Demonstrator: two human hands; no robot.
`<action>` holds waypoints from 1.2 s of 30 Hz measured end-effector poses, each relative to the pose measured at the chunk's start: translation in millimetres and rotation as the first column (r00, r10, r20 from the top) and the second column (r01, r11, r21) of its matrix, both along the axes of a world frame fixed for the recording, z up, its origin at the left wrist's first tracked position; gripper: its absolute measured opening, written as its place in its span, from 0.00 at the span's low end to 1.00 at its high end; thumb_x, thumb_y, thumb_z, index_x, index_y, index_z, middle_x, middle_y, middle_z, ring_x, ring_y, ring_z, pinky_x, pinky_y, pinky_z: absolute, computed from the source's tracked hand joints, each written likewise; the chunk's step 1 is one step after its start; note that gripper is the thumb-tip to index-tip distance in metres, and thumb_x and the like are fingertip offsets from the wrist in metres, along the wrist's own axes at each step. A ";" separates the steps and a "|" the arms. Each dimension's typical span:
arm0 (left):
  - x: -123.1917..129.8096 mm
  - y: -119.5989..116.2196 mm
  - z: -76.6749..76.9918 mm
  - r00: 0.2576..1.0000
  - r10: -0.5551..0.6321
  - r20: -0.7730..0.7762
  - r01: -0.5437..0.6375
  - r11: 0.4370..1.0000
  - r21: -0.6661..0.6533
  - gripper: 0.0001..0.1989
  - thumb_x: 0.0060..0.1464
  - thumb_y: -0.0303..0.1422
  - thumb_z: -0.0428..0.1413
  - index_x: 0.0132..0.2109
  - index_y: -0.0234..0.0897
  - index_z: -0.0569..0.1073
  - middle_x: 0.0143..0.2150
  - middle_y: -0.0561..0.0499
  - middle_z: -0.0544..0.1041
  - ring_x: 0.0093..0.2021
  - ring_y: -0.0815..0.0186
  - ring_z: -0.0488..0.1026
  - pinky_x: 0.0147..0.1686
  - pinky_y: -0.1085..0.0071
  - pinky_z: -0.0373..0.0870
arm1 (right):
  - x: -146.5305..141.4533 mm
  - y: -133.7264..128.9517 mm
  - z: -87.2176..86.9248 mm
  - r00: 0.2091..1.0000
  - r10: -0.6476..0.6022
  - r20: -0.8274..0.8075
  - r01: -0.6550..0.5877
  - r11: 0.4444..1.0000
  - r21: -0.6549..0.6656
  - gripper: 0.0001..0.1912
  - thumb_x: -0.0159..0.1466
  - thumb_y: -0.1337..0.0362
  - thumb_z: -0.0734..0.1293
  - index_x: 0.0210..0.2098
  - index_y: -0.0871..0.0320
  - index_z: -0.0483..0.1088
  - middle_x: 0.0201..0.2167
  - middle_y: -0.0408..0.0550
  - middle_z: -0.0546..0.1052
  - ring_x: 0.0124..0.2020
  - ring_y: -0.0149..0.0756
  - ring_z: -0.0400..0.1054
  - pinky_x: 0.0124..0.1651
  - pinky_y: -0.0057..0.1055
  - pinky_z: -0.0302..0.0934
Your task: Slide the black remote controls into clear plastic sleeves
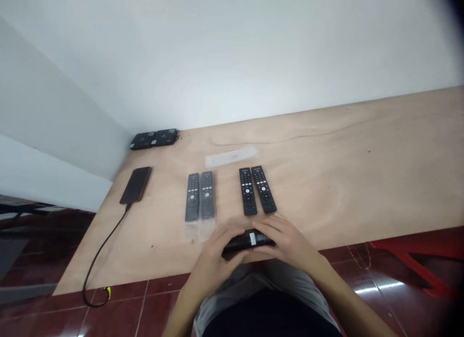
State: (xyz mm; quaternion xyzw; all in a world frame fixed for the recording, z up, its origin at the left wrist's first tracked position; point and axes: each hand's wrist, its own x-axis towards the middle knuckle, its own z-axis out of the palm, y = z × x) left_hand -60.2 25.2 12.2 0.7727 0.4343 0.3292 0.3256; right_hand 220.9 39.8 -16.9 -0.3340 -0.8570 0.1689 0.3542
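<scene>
Both my hands meet near the front edge of the plywood table [326, 172]. My left hand [213, 255] and my right hand [286, 240] grip a black remote control [250, 240] with a white label or strip across it. Its buttons are hidden. Just beyond my right hand, two bare black remotes [257, 189] lie side by side and slightly splayed. To their left, two more remotes [200, 197] lie side by side, looking grey under clear plastic wrap.
A black smartphone [136, 184] lies at the left, its black cable [105, 250] running over the table edge. Two black box-like devices [154, 139] sit in the far corner against white walls. A clear plastic strip [232, 156] lies behind the remotes.
</scene>
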 end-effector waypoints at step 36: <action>-36.7 5.9 -10.8 0.882 0.159 0.443 -0.089 0.980 -0.176 0.21 0.66 0.35 0.72 0.63 0.40 0.85 0.58 0.37 0.89 0.60 0.48 0.89 0.62 0.53 0.86 | 22.8 -3.8 4.8 0.996 -0.085 -0.007 0.083 0.988 -0.132 0.27 0.77 0.60 0.76 0.72 0.50 0.72 0.62 0.60 0.81 0.60 0.57 0.77 0.63 0.60 0.77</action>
